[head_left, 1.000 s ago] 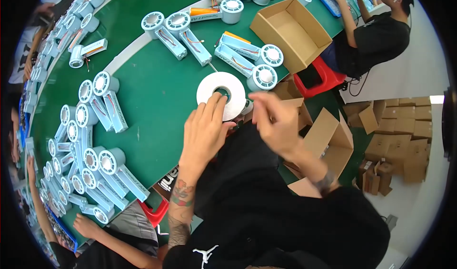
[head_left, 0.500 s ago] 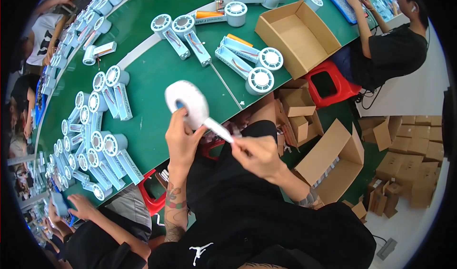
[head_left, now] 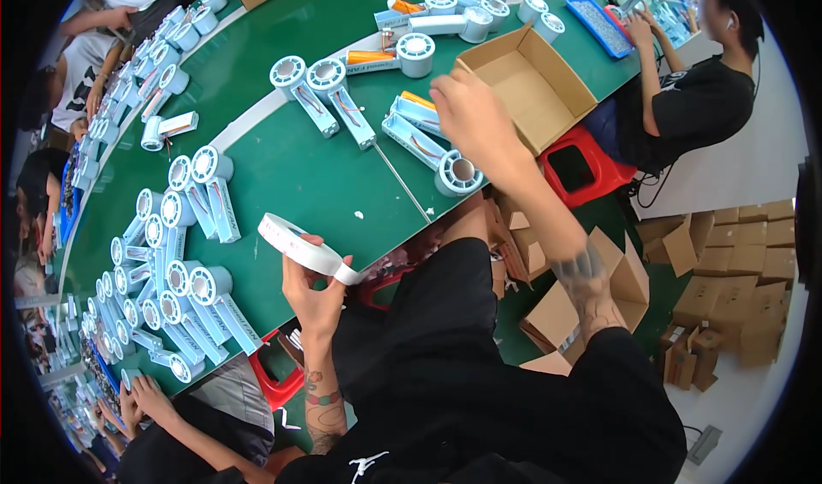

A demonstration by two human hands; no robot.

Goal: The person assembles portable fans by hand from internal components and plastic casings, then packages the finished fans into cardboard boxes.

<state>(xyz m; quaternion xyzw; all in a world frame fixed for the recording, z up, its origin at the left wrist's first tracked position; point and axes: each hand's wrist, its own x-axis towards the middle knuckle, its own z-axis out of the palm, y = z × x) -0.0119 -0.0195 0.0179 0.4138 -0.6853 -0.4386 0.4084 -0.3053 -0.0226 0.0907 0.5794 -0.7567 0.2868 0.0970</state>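
Observation:
My left hand point(head_left: 313, 300) is closed around a roll of white tape point(head_left: 295, 246), tilted above the table's near edge. A short loose end sticks out beside my thumb. My right hand point(head_left: 469, 118) is stretched out above a pair of light-blue handheld fan housings. Its fingers are curled in, and what they hold, if anything, is hidden. The nearer fan housing point(head_left: 414, 140) lies with its open handle showing wires. Behind it, an orange battery point(head_left: 418, 100) shows in the other housing, partly covered by my hand.
More fan housings point(head_left: 205, 285) crowd the green table point(head_left: 282, 150) at left. An open cardboard box point(head_left: 535, 90) stands right of my hand. A red stool point(head_left: 582, 167) and cartons point(head_left: 732, 296) are at right. Co-workers sit on both sides; one person's hand point(head_left: 152, 398) is at lower left.
My right hand has left the tape roll and moved up and away to the fan housings. The stretched strip between my hands is gone. My left hand has lowered and tilted the roll.

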